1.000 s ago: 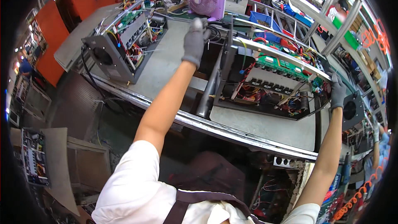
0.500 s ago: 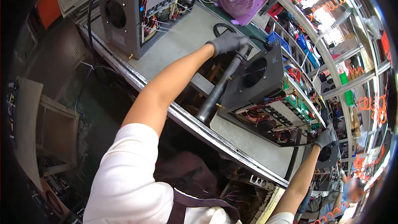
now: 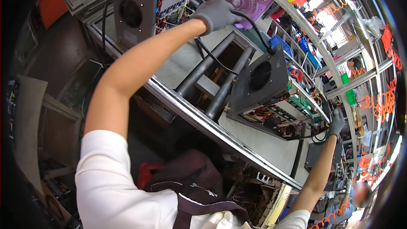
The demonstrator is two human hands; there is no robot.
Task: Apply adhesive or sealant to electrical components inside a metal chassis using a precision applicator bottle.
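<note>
In the head view, my left hand (image 3: 217, 16), in a grey glove, is closed around a thick black cable (image 3: 250, 20). The cable runs down to the top rear of an open machine (image 3: 258, 76), a dark grey case with a round fan grille and bare circuit boards along its side. A loop of cable hangs below the hand, over the dark rollers (image 3: 205, 65). At the machine's far right end is my gloved right hand (image 3: 337, 124), its fingers stretched upward against the end; part of its grip is hidden.
A second open machine (image 3: 135, 15) stands on the bench at left. Behind are a purple fan (image 3: 248, 0) and a blue bin (image 3: 280, 44). A metal rail (image 3: 199, 121) edges the bench in front. Another person (image 3: 343, 205) is at work at lower right; coiled orange hoses (image 3: 377, 104) hang beyond.
My left hand has moved left and up from beside the machine, lifting the cable with it. The rollers show more fully. My right hand stays at the machine's right end.
</note>
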